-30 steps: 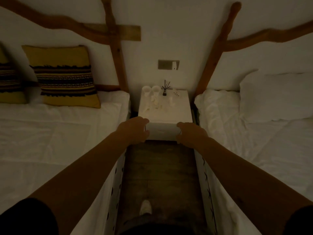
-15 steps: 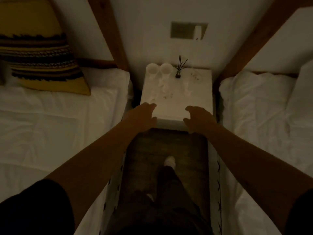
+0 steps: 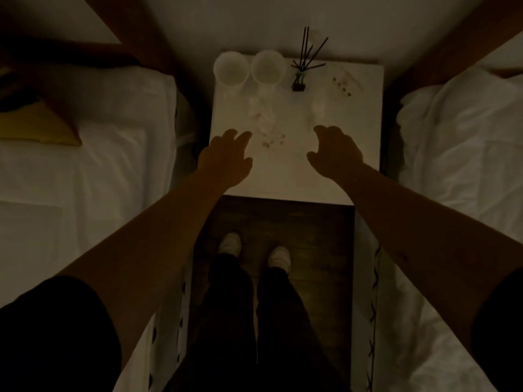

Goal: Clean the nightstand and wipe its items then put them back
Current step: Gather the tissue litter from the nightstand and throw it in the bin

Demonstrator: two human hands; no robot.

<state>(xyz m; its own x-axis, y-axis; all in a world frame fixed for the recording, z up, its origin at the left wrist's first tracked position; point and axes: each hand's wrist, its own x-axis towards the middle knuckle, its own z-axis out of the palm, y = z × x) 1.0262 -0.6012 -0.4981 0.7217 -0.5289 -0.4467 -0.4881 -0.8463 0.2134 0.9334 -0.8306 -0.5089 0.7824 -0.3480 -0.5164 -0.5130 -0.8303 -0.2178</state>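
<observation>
White nightstand (image 3: 291, 176) between two beds, against the wall. On top, along the back edge: two white cups (image 3: 230, 69) side by side, touching, then a reed diffuser (image 3: 300, 80) with dark sticks. Mid-top: crumpled pale scraps (image 3: 264, 117) (too dim to identify), small dark crumbs (image 3: 342, 86) back right.

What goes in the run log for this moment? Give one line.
left hand: open, over nightstand | right hand: open, holding nothing | two cups, reed diffuser: untouched at back | wiping: not begun
</observation>
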